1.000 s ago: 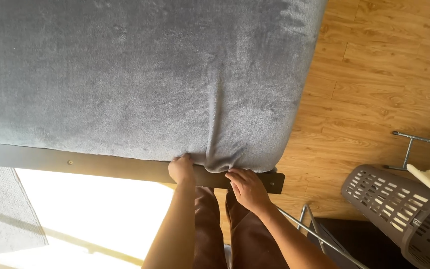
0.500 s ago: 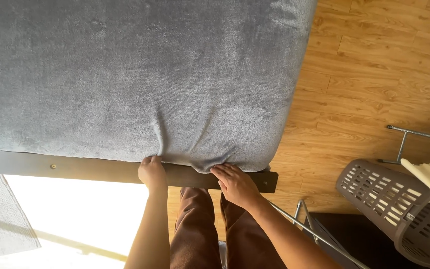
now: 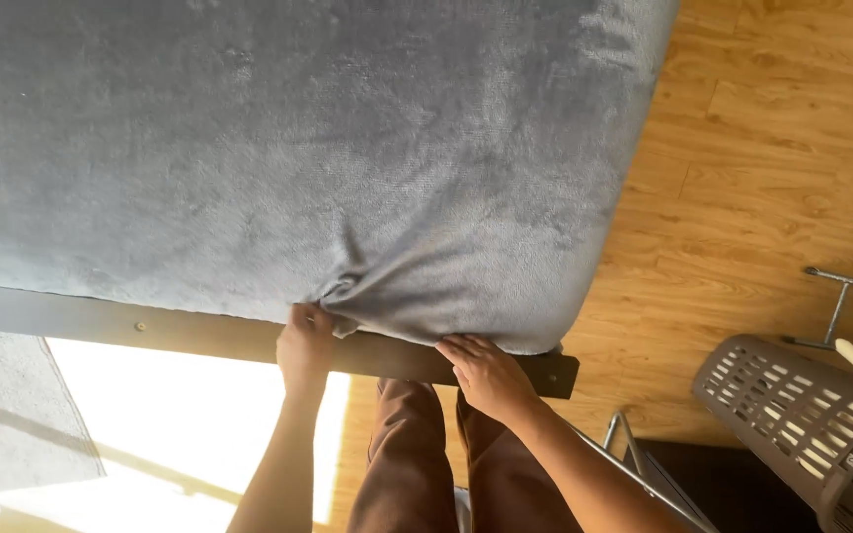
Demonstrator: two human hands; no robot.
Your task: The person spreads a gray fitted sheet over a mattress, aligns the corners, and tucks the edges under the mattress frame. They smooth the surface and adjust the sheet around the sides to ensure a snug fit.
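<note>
Pinched in the left hand (image 3: pixel 304 345) is a bunched fold of the grey fleece cover (image 3: pixel 278 158), at the near edge of the mattress above the dark bed rail (image 3: pixel 199 331). Right hand (image 3: pixel 491 377) lies flat, fingers spread, pressing the cover's lower edge near the right corner; it grips nothing. Compared with half a second earlier, the gather at the left hand is tighter and more pronounced, and both hands sit slightly further right along the rail. Judgement: slack is being taken up toward the corner. Wooden floor (image 3: pixel 762 168) and grey slatted basket (image 3: pixel 792 415) unchanged, right.
</note>
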